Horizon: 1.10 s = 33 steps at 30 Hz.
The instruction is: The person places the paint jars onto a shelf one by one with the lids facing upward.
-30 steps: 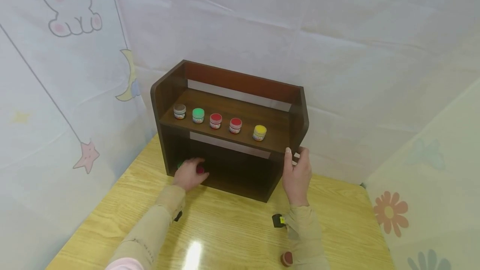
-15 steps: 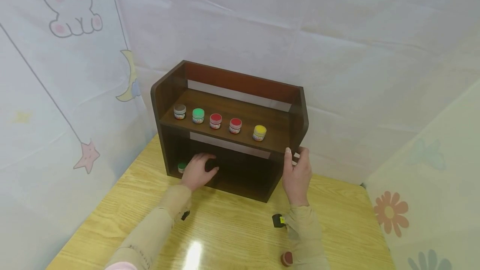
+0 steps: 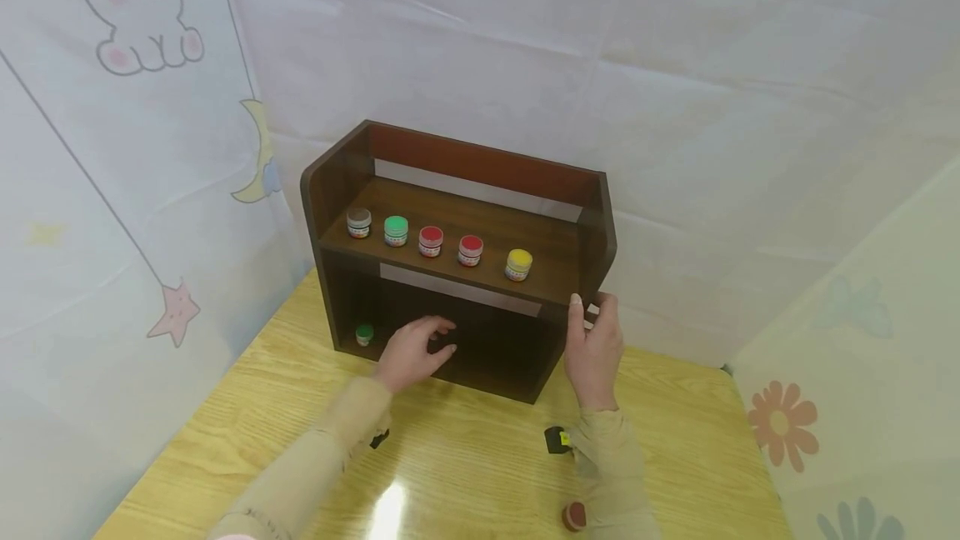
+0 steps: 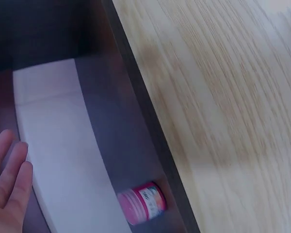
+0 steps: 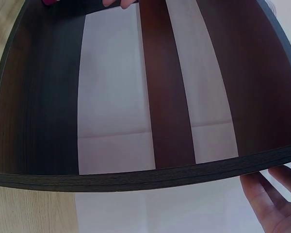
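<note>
In the head view my left hand reaches into the lower compartment of a dark wooden shelf unit, thumb and fingers apart and holding nothing. The left wrist view shows a pink-lidded paint jar on the lower board, apart from the fingers; my hand hides it in the head view. Left of the hand stands a green-lidded paint jar. My right hand rests against the unit's right side panel, its fingertips at the panel's edge in the right wrist view.
On the upper board stand paint jars with brown, green, red, red and yellow lids. A reddish-brown-lidded jar sits on the wooden table by the right sleeve. Printed cloth hangs behind.
My left hand has moved right and come away from the pink-lidded jar it was around, uncovering the green-lidded jar on the lower board. The right hand has stayed at the side panel.
</note>
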Available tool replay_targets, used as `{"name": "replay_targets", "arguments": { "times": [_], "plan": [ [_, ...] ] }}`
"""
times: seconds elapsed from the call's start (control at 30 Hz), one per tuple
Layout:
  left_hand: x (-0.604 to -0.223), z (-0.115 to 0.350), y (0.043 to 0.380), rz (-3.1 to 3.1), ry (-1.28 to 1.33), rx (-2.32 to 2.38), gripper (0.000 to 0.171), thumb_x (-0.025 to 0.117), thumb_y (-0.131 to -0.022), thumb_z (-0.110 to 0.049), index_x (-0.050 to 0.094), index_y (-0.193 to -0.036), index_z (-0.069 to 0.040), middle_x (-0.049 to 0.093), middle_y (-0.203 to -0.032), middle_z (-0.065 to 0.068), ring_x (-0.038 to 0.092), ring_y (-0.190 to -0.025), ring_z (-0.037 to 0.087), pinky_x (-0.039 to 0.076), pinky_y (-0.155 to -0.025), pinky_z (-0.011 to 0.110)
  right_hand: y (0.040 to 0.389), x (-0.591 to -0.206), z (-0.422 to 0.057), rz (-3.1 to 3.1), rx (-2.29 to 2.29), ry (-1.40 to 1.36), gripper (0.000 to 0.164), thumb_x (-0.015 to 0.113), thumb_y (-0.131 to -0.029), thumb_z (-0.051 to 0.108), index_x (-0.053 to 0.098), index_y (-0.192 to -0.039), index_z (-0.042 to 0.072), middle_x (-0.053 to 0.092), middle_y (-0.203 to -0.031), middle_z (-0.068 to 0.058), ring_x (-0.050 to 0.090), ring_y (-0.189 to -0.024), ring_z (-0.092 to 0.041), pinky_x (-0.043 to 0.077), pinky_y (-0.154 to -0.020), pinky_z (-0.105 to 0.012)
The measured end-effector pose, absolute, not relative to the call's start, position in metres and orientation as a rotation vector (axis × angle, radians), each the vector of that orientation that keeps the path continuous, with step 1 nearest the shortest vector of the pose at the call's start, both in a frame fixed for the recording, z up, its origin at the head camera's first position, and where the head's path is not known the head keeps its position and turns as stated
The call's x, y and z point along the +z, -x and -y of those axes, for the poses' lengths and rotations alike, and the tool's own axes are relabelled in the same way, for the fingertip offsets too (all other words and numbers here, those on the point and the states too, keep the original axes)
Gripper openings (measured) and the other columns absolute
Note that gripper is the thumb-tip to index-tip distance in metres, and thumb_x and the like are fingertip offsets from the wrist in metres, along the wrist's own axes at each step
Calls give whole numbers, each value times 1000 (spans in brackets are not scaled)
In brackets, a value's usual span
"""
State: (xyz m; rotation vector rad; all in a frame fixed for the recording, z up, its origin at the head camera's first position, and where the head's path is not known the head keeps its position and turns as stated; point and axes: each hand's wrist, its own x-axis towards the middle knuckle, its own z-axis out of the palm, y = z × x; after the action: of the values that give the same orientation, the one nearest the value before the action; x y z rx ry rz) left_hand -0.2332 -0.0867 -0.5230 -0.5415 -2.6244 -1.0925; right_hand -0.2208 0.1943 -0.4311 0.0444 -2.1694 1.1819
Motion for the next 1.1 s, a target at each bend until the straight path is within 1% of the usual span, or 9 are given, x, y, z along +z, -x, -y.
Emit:
{"name": "replay_targets", "arguments": {
  "times": [0.07, 0.17, 0.3, 0.5, 0.63, 0.73, 0.83, 1.1],
  "plan": [
    [-522, 84, 231, 2628, 572, -1083, 33, 77, -92, -24, 70, -121, -11, 70, -109, 5, 66, -94, 21, 55, -80, 39, 221, -431, -194, 2172, 1181, -45, 38, 55, -105, 38, 55, -117, 1, 65, -112, -19, 67, -96, -39, 55, -80, -54],
    [-519, 80, 228, 2644, 624, -1087, 32, 78, -92, -23, 70, -121, -12, 71, -107, 4, 66, -93, 20, 55, -79, 37, 221, -431, -194, 2170, 1183, -45, 38, 56, -105, 38, 55, -117, 1, 64, -112, -19, 67, -96, -39, 55, -80, -54],
    [-515, 76, 222, 2665, 703, -1104, 32, 78, -92, -21, 70, -120, -10, 71, -106, 6, 67, -93, 21, 56, -79, 37, 222, -431, -194, 2168, 1185, -45, 38, 56, -105, 37, 55, -117, 1, 64, -113, -19, 67, -97, -40, 54, -81, -54],
    [-517, 72, 212, 2719, 821, -1080, 28, 78, -92, -27, 71, -115, -11, 72, -99, 5, 68, -87, 17, 56, -77, 31, 222, -431, -193, 2170, 1187, -42, 38, 56, -105, 38, 55, -116, 1, 64, -112, -19, 67, -96, -39, 55, -80, -53],
    [-520, 69, 205, 2761, 897, -1060, 27, 78, -92, -30, 73, -111, -11, 72, -98, 3, 67, -88, 17, 55, -78, 29, 222, -432, -194, 2156, 1188, -52, 37, 56, -105, 37, 55, -116, 1, 64, -110, -20, 67, -97, -38, 55, -80, -54],
    [-523, 66, 199, 2778, 938, -1051, 26, 78, -92, -30, 74, -109, -11, 72, -99, 0, 67, -89, 16, 55, -79, 29, 222, -432, -194, 2147, 1186, -61, 36, 56, -105, 35, 55, -116, 0, 64, -109, -20, 67, -97, -39, 55, -81, -55],
    [-528, 62, 194, 2786, 974, -1040, 24, 78, -92, -29, 75, -108, -11, 72, -99, -3, 67, -87, 13, 54, -78, 28, 222, -433, -194, 2144, 1187, -61, 36, 57, -105, 34, 55, -115, 0, 64, -109, -20, 67, -98, -40, 54, -81, -56],
    [-539, 46, 181, 2780, 1089, -1028, 19, 79, -91, -30, 75, -105, -18, 71, -98, -10, 63, -83, 5, 52, -74, 20, 221, -432, -193, 2147, 1193, -51, 37, 56, -105, 36, 55, -116, 0, 64, -110, -21, 67, -97, -41, 55, -81, -56]
  ]
}}
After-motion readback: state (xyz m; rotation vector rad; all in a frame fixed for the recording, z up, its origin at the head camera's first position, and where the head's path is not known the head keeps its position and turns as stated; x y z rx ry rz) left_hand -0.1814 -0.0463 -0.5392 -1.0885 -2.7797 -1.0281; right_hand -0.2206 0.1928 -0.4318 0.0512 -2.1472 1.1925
